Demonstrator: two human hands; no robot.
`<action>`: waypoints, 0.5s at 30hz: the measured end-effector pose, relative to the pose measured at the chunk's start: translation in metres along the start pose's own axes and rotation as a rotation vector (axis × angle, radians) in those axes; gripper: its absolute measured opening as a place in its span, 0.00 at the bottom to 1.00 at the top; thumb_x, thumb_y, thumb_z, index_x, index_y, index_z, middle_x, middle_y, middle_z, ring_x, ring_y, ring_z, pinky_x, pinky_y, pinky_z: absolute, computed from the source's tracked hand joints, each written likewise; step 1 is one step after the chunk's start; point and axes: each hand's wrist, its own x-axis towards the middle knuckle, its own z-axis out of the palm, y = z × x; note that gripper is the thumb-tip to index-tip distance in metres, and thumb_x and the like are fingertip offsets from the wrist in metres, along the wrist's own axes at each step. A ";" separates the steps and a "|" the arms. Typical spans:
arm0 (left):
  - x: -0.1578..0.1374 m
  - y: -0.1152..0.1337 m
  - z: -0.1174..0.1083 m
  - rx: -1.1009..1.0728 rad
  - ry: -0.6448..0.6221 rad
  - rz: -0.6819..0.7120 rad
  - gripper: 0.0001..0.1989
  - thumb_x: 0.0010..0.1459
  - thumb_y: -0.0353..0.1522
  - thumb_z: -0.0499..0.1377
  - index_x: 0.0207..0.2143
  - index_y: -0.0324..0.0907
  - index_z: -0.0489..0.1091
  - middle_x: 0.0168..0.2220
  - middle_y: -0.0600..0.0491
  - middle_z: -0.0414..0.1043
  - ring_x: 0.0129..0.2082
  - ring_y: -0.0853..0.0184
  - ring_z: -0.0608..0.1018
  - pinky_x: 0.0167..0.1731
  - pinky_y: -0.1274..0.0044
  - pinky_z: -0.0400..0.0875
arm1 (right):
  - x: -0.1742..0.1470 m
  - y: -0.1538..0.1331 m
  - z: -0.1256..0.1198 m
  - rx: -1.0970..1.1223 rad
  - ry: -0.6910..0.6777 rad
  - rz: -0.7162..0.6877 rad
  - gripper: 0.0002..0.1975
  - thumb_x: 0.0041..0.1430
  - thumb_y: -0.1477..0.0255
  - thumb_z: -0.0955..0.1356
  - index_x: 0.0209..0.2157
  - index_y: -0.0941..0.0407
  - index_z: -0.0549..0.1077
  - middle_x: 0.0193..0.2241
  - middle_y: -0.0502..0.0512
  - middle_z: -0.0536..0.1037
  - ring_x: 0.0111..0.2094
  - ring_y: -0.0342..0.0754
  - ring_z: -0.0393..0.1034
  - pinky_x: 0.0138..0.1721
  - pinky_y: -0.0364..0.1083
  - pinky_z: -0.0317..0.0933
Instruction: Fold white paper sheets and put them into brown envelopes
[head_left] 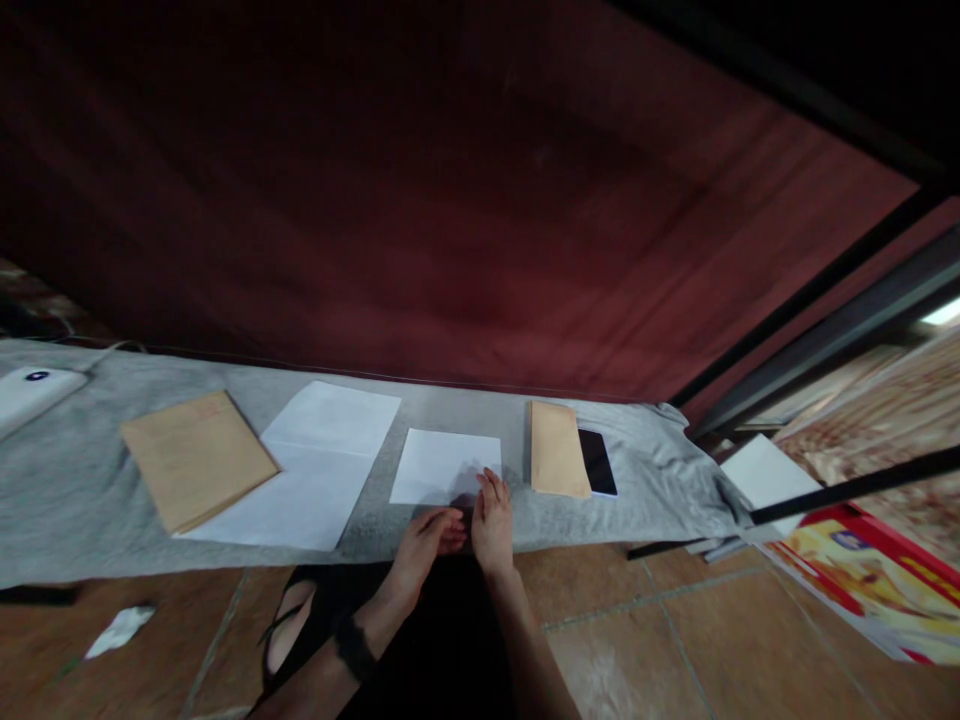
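Observation:
A white sheet of paper (444, 468), about half the size of the sheets beside it, lies flat on the grey cloth in front of me. My right hand (493, 520) rests over its near right corner, fingers extended and holding nothing visible. At the cloth's front edge, just below the paper, my left hand (430, 542) points its slightly bent fingers toward the right hand. Nothing shows in its grasp, and a small gap separates the two hands. To the left, larger creased white paper (322, 470) lies partly under a stack of brown envelopes (199, 455).
Right of the paper, more brown envelopes (557, 450) lie against a dark phone (598, 462). A white device (34, 392) with a cable sits at the far left. A dark red curtain (420, 220) hangs behind; a printed box (870, 580) stands at right by black metal bars.

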 end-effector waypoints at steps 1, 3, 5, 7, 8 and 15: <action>0.003 0.001 -0.002 0.152 0.039 0.153 0.08 0.59 0.34 0.60 0.37 0.40 0.77 0.41 0.43 0.80 0.45 0.57 0.81 0.52 0.65 0.74 | 0.001 -0.001 0.001 0.013 -0.007 0.003 0.24 0.65 0.79 0.56 0.57 0.56 0.71 0.59 0.62 0.72 0.62 0.51 0.63 0.63 0.58 0.58; 0.015 0.005 -0.004 0.490 0.090 0.467 0.14 0.60 0.36 0.57 0.47 0.44 0.76 0.54 0.45 0.75 0.58 0.57 0.73 0.62 0.63 0.63 | 0.004 -0.004 0.004 0.025 -0.033 -0.005 0.25 0.65 0.80 0.56 0.59 0.56 0.70 0.59 0.61 0.72 0.62 0.50 0.63 0.63 0.56 0.58; 0.030 0.008 -0.007 0.821 0.102 0.653 0.22 0.62 0.36 0.53 0.56 0.41 0.70 0.64 0.45 0.66 0.66 0.56 0.63 0.67 0.60 0.53 | 0.006 -0.007 0.007 0.011 -0.060 -0.018 0.25 0.66 0.79 0.56 0.60 0.56 0.69 0.60 0.60 0.71 0.63 0.49 0.62 0.63 0.55 0.58; 0.042 0.009 -0.009 1.075 0.086 0.716 0.25 0.64 0.36 0.50 0.61 0.37 0.65 0.67 0.43 0.60 0.69 0.56 0.58 0.68 0.59 0.49 | 0.007 -0.009 0.009 -0.025 -0.092 -0.046 0.24 0.67 0.77 0.57 0.61 0.56 0.68 0.60 0.59 0.71 0.63 0.48 0.61 0.64 0.53 0.57; 0.046 0.008 -0.010 1.171 0.064 0.734 0.26 0.64 0.35 0.48 0.63 0.37 0.64 0.67 0.43 0.59 0.70 0.56 0.56 0.68 0.59 0.48 | 0.007 -0.009 0.010 -0.051 -0.111 -0.066 0.24 0.68 0.77 0.57 0.61 0.56 0.68 0.61 0.59 0.70 0.63 0.48 0.61 0.64 0.53 0.57; 0.048 0.000 -0.015 1.446 0.022 0.787 0.29 0.64 0.30 0.44 0.66 0.35 0.58 0.70 0.43 0.52 0.71 0.59 0.51 0.69 0.61 0.43 | 0.000 -0.004 0.012 -0.271 -0.186 -0.150 0.24 0.71 0.71 0.58 0.65 0.59 0.61 0.65 0.62 0.63 0.67 0.52 0.55 0.67 0.57 0.48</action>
